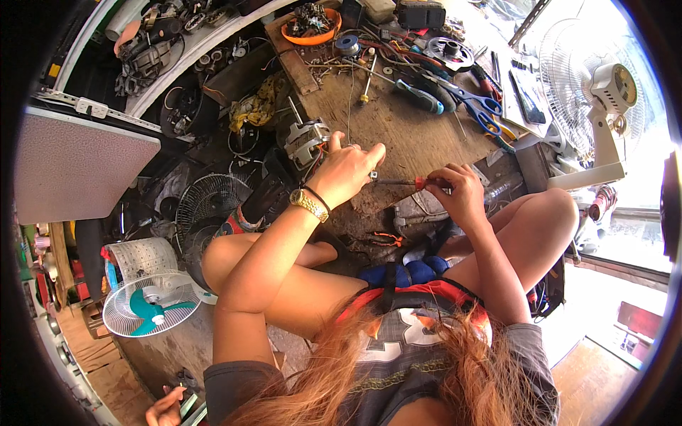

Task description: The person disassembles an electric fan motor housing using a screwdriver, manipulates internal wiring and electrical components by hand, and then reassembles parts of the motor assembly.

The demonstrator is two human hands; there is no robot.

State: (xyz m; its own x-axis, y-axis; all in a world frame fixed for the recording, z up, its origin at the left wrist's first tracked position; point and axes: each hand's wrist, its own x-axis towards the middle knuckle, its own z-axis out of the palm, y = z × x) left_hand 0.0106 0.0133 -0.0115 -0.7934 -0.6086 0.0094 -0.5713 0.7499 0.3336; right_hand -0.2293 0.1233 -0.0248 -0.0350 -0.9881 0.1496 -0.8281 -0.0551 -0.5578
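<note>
My left hand (348, 170), with a gold watch on its wrist, is over the wooden bench with bent fingers. A small silvery metal part (374, 175) shows at its fingertips and seems pinched there. Closed round the red handle of a screwdriver (398, 182) is my right hand (458, 190). The screwdriver's shaft points left, its tip close to the metal part. Just beyond my left hand sits a fan motor (307, 142) with a thin shaft and orange wires; whether my fingers touch it cannot be made out.
The wooden bench (398, 138) carries blue-handled scissors (483, 106), a solder spool (347, 45) and an orange bowl (311, 28) of parts. Orange-handled pliers (386, 239) lie between my legs. Fans stand right (604, 99) and left (150, 305). Another person's hand (167, 408) shows lower left.
</note>
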